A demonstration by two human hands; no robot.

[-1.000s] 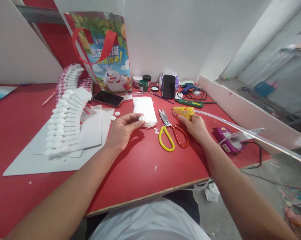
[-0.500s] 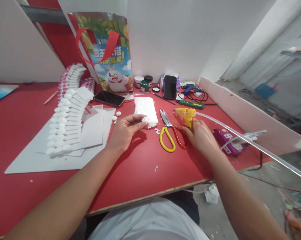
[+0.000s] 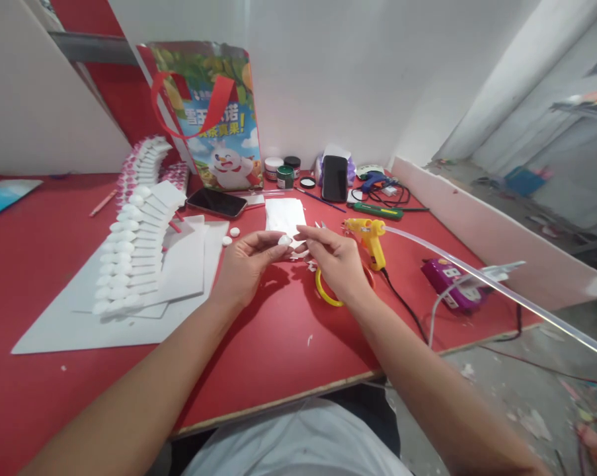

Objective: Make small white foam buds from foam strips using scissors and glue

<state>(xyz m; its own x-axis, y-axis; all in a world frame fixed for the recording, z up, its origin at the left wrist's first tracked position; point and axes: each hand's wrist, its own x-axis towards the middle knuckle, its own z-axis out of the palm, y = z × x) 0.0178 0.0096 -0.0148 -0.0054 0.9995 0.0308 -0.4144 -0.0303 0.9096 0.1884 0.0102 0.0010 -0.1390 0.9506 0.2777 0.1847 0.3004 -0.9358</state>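
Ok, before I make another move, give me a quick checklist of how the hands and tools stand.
1. Small white piece gripped in the left hand: ok, between thumb and fingers.
2. Right hand off the yellow glue gun: ok, the gun lies apart from it on the red table.
3. Right fingertips empty: cannot tell, too small to see.
4. Scissors clear of the hands: not ok, the right hand overlaps them in view.
5. Glue gun heated: cannot tell.
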